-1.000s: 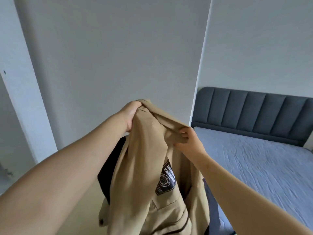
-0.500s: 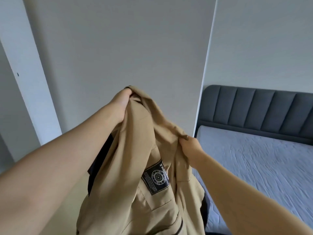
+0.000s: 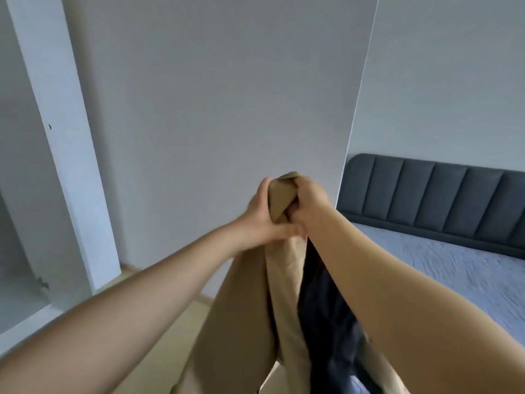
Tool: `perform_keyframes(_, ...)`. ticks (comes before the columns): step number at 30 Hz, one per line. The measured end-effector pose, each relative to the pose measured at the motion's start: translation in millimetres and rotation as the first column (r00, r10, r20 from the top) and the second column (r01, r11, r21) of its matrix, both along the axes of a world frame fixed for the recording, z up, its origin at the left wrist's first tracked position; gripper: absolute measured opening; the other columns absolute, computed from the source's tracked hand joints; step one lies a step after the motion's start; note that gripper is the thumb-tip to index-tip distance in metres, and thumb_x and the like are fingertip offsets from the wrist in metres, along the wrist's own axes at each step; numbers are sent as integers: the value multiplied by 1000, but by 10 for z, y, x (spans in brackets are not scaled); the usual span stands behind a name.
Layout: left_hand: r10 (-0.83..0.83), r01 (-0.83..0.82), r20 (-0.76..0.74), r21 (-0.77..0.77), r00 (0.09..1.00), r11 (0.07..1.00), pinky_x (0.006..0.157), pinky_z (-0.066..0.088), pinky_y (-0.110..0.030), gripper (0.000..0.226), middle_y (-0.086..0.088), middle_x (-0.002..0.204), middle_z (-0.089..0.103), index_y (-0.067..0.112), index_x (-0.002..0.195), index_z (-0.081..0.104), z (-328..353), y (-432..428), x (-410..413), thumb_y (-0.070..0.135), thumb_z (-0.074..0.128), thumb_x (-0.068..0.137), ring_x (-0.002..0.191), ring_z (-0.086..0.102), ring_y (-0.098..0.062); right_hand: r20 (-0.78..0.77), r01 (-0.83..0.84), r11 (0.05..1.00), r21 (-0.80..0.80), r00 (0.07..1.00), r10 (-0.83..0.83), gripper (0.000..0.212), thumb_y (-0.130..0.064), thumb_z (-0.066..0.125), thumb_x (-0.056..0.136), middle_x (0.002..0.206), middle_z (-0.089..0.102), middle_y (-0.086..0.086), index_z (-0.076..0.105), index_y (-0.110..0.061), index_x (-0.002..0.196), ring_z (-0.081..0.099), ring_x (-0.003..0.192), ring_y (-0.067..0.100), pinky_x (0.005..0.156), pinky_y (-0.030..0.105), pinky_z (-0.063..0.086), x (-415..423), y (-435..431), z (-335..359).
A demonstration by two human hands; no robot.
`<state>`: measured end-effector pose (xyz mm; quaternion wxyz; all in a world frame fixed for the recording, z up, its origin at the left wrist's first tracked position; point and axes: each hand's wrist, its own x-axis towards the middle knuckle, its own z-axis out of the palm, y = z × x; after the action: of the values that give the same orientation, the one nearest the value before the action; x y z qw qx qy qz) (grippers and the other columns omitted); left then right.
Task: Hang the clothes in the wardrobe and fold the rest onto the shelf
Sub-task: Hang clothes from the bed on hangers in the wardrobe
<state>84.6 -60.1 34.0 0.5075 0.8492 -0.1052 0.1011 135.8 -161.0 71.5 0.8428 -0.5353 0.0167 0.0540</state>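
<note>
Your left hand (image 3: 262, 220) and right hand (image 3: 309, 201) both grip the bunched top of the tan jacket (image 3: 247, 314), which hangs before you near the bed (image 3: 443, 268); pinch the shoulder seams level so it drapes straight for a hanger.

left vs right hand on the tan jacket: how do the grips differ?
The left hand grips the tan jacket from the left side, the right hand from the right. The right hand sits slightly higher, near the top of the bunch. The left hand sits lower, with one digit reaching across beneath it. Shared: both clutch the same bunched top, close together.
</note>
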Motion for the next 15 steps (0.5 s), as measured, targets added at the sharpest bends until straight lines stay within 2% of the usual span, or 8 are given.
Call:
perform_keyframes(2, 84, -81, -60, 45, 995, 996, 85, 37, -24, 109, 5, 125, 47, 29, 147, -7, -160, -56, 11, 31, 74, 73, 111, 47, -14, 68, -22, 999, 45, 998, 19, 31, -5, 47, 91, 74, 59, 10, 58, -11, 64, 57, 73, 23, 67, 34, 52, -32, -5, -26)
perform_keyframes(4, 251, -252, -98, 1, 963, 968, 75, 43, -27, 68, 0, 109, 60, 22, 140, 32, -235, -27, 74, 26, 66, 81, 96, 58, -19, 157, -47, 999, 24, 987, 43, 30, -4, 46, 92, 76, 61, 8, 59, -12, 66, 58, 77, 21, 65, 31, 53, -56, -86, 0)
perform_keyframes(5, 312, -318, -89, -58, 946, 946, 71, 46, -27, 39, -4, 101, 65, 18, 120, 54, -233, 0, 124, 22, 64, 83, 90, 62, -22, 193, -79, 997, 7, 978, 76, 29, -5, 46, 94, 78, 62, 6, 60, -13, 70, 59, 75, 19, 61, 28, 54, -74, -147, 9)
perform_keyframes(7, 380, -386, -67, -211, 922, 898, 67, 48, -28, 5, -7, 89, 68, 18, 83, 66, -135, 38, 198, 16, 61, 85, 86, 64, -26, 270, -127, 985, -119, 950, 155, 20, -10, 47, 96, 80, 63, 1, 63, -17, 86, 61, 69, 11, 55, 22, 53, -138, -291, -8)
perform_keyframes(9, 409, -406, -63, -326, 911, 854, 61, 46, -21, 10, -2, 90, 67, 17, 84, 66, 15, 82, 259, 14, 57, 88, 85, 61, -20, 310, -120, 920, -373, 918, 246, 19, -14, 53, 93, 84, 63, -6, 60, -21, 109, 61, 70, 2, 55, 13, 49, -208, -438, -90)
perform_keyframes(11, 426, -414, -36, -321, 904, 852, 71, 41, -17, 18, -3, 105, 65, 13, 104, 67, 193, 90, 299, 17, 55, 91, 92, 57, -16, 255, -142, 836, -530, 914, 317, 44, -19, 60, 89, 104, 59, -11, 46, -27, 129, 58, 91, 1, 66, 12, 42, -230, -595, -237)
perform_keyframes(13, 417, -403, -29, -323, 908, 856, 81, 37, -15, 28, -4, 120, 61, 11, 118, 63, 339, 84, 362, 20, 54, 93, 109, 55, -17, 162, -224, 778, -587, 909, 384, 63, -21, 65, 85, 127, 47, -8, 34, -30, 139, 47, 114, 12, 83, 23, 36, -256, -692, -382)
perform_keyframes(15, 417, -394, -6, -341, 909, 854, 80, 33, -11, 30, -6, 126, 59, 9, 120, 61, 437, 63, 431, 18, 53, 93, 118, 51, -19, 104, -333, 738, -586, 873, 477, 70, -18, 69, 82, 127, 44, -8, 31, -31, 139, 47, 115, 15, 90, 29, 39, -298, -700, -502)
